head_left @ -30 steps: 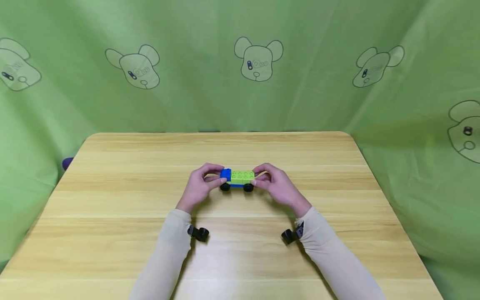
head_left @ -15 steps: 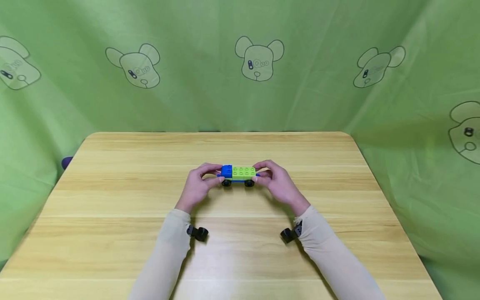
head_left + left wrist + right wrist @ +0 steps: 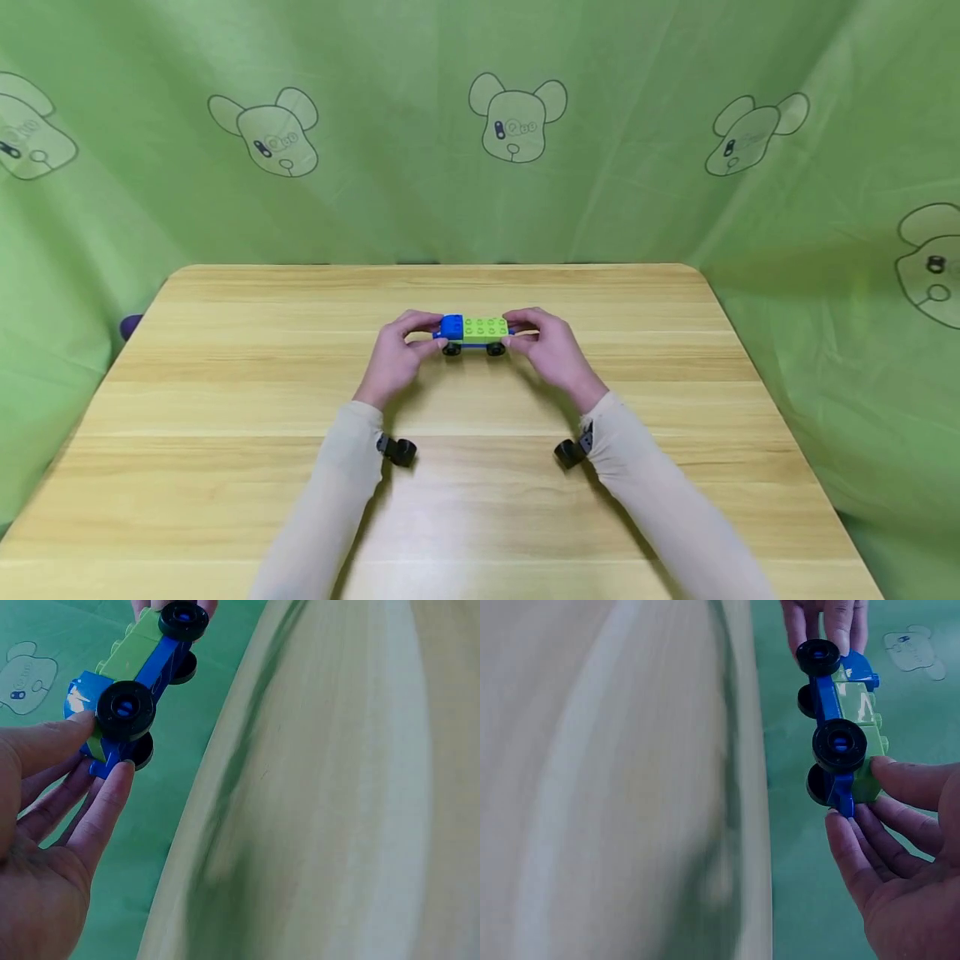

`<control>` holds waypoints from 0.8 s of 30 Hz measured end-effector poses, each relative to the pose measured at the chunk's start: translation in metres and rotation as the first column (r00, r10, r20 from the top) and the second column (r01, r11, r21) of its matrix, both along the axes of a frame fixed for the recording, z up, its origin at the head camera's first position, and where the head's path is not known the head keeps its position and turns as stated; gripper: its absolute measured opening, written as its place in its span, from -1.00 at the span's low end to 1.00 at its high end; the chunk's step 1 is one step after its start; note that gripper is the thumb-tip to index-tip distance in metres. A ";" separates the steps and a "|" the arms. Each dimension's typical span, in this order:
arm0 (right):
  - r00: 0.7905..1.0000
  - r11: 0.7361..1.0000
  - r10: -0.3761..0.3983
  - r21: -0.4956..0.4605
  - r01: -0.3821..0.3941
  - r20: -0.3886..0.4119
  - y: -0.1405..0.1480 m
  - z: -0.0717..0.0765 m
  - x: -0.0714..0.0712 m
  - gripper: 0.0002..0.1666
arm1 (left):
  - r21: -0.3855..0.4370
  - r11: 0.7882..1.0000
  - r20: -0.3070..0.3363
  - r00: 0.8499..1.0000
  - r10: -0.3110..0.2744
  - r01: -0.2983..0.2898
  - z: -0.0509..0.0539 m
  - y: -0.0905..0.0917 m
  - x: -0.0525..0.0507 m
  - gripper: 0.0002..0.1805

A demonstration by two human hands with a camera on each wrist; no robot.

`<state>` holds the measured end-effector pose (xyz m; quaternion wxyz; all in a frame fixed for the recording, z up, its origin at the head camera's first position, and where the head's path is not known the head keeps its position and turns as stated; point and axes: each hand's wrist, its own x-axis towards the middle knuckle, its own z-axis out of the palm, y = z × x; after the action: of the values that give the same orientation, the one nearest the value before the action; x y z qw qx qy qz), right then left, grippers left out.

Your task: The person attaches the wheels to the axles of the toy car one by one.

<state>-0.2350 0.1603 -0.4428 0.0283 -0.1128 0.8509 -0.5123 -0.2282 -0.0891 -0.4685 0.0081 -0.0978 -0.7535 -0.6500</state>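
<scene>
A toy car of building bricks (image 3: 483,331) is held between both hands above the table. It has a blue base with black wheels, lime green bricks in the middle and a blue brick at its left end. My left hand (image 3: 393,354) pinches the blue end, its thumb beside a wheel (image 3: 125,710) in the left wrist view. The opposite end, lime green, is gripped by my right hand (image 3: 553,350). In the right wrist view, the right thumb presses the green brick (image 3: 866,780) while other fingers lie under the blue base (image 3: 827,701).
The wooden table (image 3: 480,500) spreads beneath both forearms. A green curtain (image 3: 405,183) printed with bear heads hangs behind and at the sides. Each sleeve carries a small black wrist camera (image 3: 397,451). Something purple (image 3: 131,326) shows past the left table edge.
Both hands have moved the toy car upward in the head view, away from the person. Their hold on its two ends stays the same.
</scene>
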 end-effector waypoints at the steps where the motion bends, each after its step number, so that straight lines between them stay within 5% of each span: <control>1: 1.000 1.000 0.002 0.011 -0.002 -0.002 -0.001 0.000 -0.004 -0.54 | -0.014 1.000 0.001 1.000 0.004 -0.004 0.000 0.000 -0.003 -0.60; 11: 1.000 0.999 -0.014 0.028 0.014 -0.017 -0.003 -0.007 -0.040 -0.52 | -0.167 0.985 -0.018 0.999 0.029 -0.031 0.003 0.001 -0.043 -0.58; 24: 0.999 0.997 0.011 0.081 -0.014 0.042 0.001 -0.019 -0.075 -0.54 | -0.275 0.961 0.113 0.994 0.012 0.020 -0.002 0.010 -0.078 -0.57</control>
<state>-0.3098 0.1616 -0.4613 0.0536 -0.1061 0.8696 -0.4793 -0.3060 -0.0789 -0.4703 -0.0497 -0.0623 -0.8356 -0.5435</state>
